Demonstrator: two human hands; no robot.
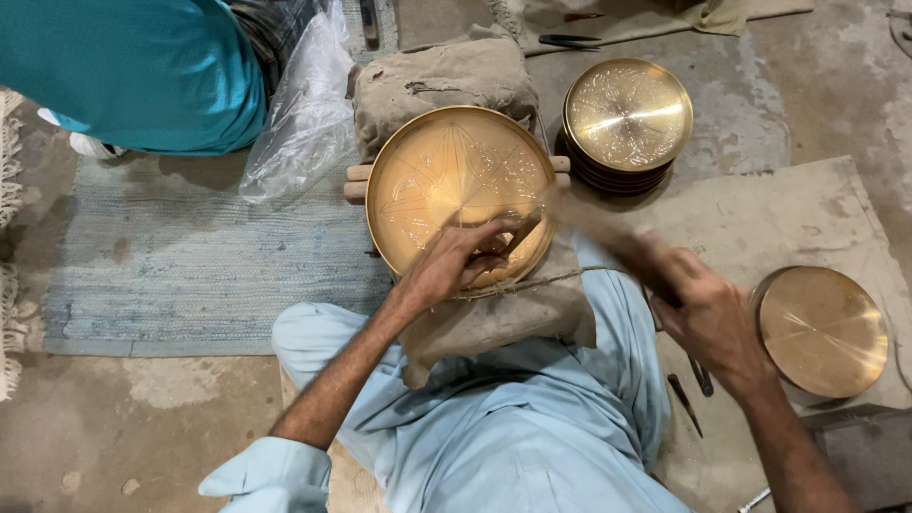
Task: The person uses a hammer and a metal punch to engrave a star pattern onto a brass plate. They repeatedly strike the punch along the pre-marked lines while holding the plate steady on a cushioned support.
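The tray [446,180] lies on a cushion [446,85] before the person, the left hand [456,264] resting on its near edge. A stack of trays [627,119] sits behind and right; another tray [822,331] lies right of the right hand [708,309]. A bag [304,114] lies left

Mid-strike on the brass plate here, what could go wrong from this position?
1. The left hand pinches the chisel close to where the blurred hammer in the right hand lands; a miss could hit fingers.
2. The brass plate rests on a padded block, seemingly tied by one cord; it may shift.
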